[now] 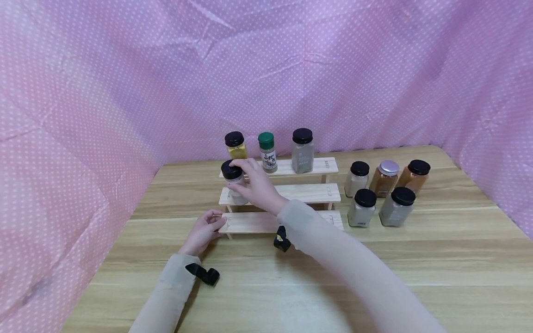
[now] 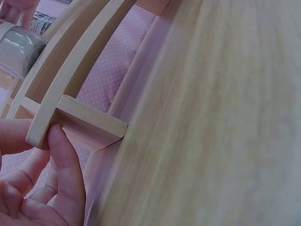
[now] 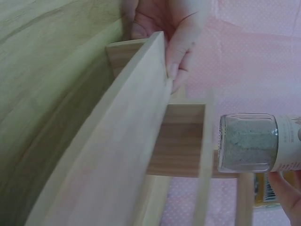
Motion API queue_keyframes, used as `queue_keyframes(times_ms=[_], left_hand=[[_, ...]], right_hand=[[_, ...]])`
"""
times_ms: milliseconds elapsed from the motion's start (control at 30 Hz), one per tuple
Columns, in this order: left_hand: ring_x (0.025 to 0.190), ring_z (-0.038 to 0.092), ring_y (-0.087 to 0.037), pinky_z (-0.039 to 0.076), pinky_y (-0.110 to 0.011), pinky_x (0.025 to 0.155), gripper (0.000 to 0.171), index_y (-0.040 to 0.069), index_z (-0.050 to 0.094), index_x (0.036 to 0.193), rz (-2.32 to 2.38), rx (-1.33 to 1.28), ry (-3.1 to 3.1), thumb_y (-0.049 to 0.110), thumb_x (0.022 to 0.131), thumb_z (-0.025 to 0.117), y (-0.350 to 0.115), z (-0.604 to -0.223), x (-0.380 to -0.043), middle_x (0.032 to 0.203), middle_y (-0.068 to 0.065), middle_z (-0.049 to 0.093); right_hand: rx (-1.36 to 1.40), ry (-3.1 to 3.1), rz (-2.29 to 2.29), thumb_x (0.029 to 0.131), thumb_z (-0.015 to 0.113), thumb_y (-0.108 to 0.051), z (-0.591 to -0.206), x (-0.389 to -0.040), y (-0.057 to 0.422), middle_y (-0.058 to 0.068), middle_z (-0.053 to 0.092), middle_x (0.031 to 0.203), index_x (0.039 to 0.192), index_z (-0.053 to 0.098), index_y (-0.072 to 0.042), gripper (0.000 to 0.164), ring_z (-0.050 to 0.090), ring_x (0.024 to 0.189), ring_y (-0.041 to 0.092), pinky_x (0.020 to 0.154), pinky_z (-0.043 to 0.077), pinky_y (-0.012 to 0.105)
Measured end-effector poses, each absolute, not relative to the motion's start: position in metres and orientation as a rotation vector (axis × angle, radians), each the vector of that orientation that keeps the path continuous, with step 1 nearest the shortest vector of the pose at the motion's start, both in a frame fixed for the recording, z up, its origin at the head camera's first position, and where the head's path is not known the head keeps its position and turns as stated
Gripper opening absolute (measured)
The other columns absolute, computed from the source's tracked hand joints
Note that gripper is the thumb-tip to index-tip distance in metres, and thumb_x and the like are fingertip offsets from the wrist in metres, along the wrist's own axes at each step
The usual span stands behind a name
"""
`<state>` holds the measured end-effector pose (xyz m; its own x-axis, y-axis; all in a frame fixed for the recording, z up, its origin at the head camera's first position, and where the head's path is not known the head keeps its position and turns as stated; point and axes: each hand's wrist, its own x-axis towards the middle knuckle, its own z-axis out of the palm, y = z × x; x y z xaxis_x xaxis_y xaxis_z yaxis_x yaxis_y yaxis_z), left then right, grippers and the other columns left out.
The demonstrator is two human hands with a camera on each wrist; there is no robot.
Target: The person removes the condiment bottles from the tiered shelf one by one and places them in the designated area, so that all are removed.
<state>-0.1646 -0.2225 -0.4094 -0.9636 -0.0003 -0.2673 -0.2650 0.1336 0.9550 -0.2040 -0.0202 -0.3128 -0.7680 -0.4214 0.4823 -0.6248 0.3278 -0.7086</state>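
Observation:
A three-tier wooden rack (image 1: pixel 291 194) stands on the table. At the left end of its lowest board, my left hand (image 1: pixel 203 230) pinches the board's edge between thumb and fingers, plainly seen in the left wrist view. My right hand (image 1: pixel 261 187) grips a glass spice jar (image 3: pixel 249 142) with a black lid and pale label, holding greyish powder. The jar is upright, its base close over the left end of the middle board. On the top board stand a yellow jar (image 1: pixel 237 151), a green-capped shaker (image 1: pixel 268 155) and a grey-powder jar (image 1: pixel 302 155).
Right of the rack, several jars stand grouped on the table: a silver-lidded brown jar (image 1: pixel 384 179), an orange-brown jar (image 1: pixel 412 178), and pale ones such as a black-lidded jar (image 1: pixel 360 212). A pink dotted cloth (image 1: pixel 266 69) hangs behind the table.

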Motion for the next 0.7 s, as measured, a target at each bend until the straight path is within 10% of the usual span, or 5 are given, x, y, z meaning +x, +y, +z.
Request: queue_keyframes(times_ms=[700], left_hand=[[0.072, 0.058, -0.006, 0.05, -0.02, 0.061, 0.015, 0.0, 0.051, 0.109, 1.958, -0.249, 2.192, 0.005, 0.095, 0.053, -0.221, -0.407, -0.164, 0.083, 0.005, 0.059]], right_hand=[[0.961, -2.168, 1.802, 0.083, 0.07, -0.001, -0.299, -0.183, 0.012, 0.015, 0.046, 0.128, 0.126, 0.046, -0.006, 0.049, 0.05, 0.12, 0.03, 0.089, 0.052, 0.032]])
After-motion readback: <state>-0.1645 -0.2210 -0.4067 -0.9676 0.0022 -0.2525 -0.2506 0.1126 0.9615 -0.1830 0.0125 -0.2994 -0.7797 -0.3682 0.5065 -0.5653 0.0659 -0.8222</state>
